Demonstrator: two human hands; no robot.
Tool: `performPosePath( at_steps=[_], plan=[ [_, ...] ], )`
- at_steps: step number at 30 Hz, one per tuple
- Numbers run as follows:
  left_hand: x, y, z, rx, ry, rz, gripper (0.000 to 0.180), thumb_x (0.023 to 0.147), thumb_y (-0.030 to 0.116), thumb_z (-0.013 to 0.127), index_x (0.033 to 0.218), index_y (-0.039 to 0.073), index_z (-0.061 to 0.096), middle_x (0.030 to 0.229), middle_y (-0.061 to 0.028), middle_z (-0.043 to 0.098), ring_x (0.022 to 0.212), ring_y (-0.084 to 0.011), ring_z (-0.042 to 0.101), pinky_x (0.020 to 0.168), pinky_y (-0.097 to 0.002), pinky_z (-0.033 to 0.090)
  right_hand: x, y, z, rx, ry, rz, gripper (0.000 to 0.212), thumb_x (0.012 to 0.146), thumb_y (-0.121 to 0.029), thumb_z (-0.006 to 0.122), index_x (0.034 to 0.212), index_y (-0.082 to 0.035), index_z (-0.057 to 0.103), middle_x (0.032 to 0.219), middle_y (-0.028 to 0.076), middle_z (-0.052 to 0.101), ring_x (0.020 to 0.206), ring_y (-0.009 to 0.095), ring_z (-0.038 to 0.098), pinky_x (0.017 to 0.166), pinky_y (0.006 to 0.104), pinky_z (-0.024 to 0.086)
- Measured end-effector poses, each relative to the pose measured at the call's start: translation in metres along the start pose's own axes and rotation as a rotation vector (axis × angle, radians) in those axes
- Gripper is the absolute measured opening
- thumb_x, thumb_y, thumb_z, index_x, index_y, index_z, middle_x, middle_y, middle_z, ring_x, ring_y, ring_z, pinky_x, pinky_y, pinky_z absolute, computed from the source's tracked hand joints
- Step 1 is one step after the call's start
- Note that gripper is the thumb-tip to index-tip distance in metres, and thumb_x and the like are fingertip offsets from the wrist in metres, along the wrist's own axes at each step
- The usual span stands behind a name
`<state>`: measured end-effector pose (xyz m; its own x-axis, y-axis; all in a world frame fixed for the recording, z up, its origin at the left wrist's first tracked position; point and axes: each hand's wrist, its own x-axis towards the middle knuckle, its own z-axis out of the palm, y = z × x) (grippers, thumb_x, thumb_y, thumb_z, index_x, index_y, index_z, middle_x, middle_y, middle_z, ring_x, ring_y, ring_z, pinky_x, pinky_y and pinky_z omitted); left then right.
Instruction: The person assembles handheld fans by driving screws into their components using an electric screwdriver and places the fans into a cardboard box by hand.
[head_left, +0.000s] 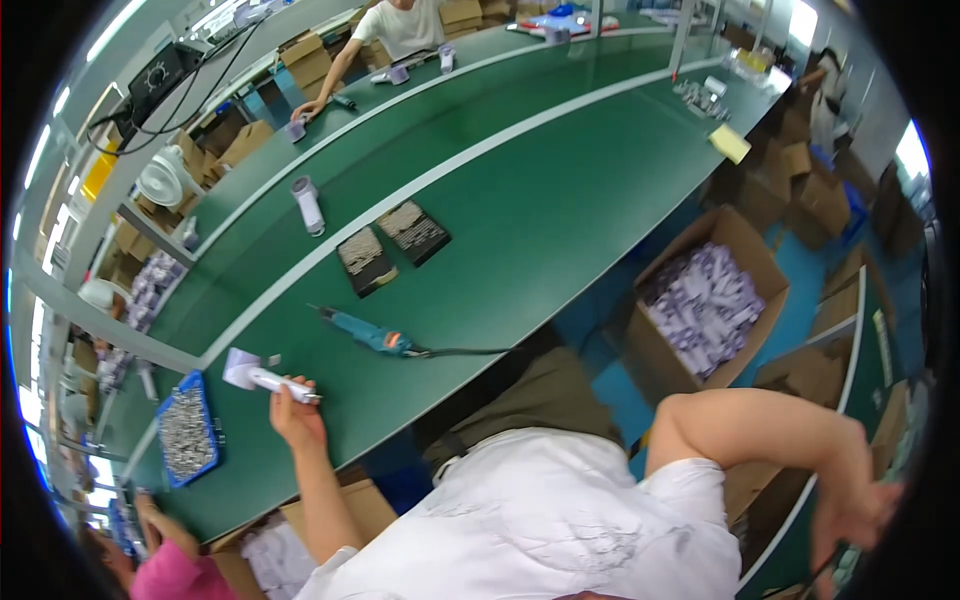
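Observation:
My left hand (298,412) is closed around the handle of a lavender-and-white handheld appliance (268,379), its wider lavender head pointing away to the left above the green table. Just beyond it lies a small light piece (274,359). To the right of that hand, a teal electric screwdriver (370,333) rests on the table, its black cord running off the near edge. A blue tray (212,432) full of small metal parts sits to the left. My right hand (862,515) reaches out at the far right, low beside a dark object; its fingers are blurred and partly hidden.
Two dark trays (420,240) of small parts lie mid-table. Another such appliance (308,206) lies past the pale dividing strip (480,147). A cardboard box (655,355) of lavender parts stands at right. Co-workers sit across (405,28) and at lower left (180,575).

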<state>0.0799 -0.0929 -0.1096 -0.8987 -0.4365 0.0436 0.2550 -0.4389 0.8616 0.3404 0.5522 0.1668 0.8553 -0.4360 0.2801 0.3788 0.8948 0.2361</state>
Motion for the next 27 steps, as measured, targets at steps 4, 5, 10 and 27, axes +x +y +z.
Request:
performPosePath(
  at_steps=[4,5,10,27],
  plan=[
    [0.005,-0.009,0.007,0.068,-0.064,0.009,0.027,0.103,0.018,0.06,0.122,-0.001,0.054,0.103,-0.0146,0.067,0.087,-0.0252,0.07,0.061,-0.0306,0.053,-0.006,-0.13,0.08,0.208,0.279,-0.087,0.088,0.096,-0.001,0.054,0.165,-0.021,0.003,0.161,0.022,0.038,0.145,0.038,0.044,0.121,0.0471,0.037],
    [0.009,-0.008,0.006,0.094,-0.087,0.022,0.028,0.103,0.018,0.061,0.122,-0.001,0.054,0.102,-0.0144,0.068,0.086,-0.0245,0.07,0.059,-0.0302,0.053,-0.011,-0.142,0.09,0.238,0.288,-0.109,0.085,0.094,0.001,0.053,0.164,-0.02,0.01,0.159,0.02,0.041,0.143,0.035,0.046,0.12,0.0458,0.038],
    [0.0,-0.015,-0.006,0.15,-0.071,0.028,0.023,0.099,0.015,0.065,0.113,0.0,0.055,0.098,-0.0121,0.067,0.081,-0.0209,0.068,0.064,-0.0315,0.052,-0.026,-0.173,0.114,0.629,0.505,-0.003,0.051,0.092,0.003,0.054,0.141,-0.011,0.054,0.137,0.009,0.064,0.122,0.025,0.063,0.108,0.0378,0.05],
    [0.001,0.008,0.029,0.177,0.045,-0.193,0.033,0.086,0.017,0.083,0.109,0.0,0.066,0.09,-0.0035,0.069,0.072,-0.0113,0.064,0.06,-0.025,0.045,-0.261,-0.527,-0.001,2.185,-0.901,-0.118,0.047,0.089,-0.024,0.067,0.131,-0.006,0.061,0.138,0.018,0.058,0.136,0.036,0.051,0.116,0.0495,0.039]
  ],
)
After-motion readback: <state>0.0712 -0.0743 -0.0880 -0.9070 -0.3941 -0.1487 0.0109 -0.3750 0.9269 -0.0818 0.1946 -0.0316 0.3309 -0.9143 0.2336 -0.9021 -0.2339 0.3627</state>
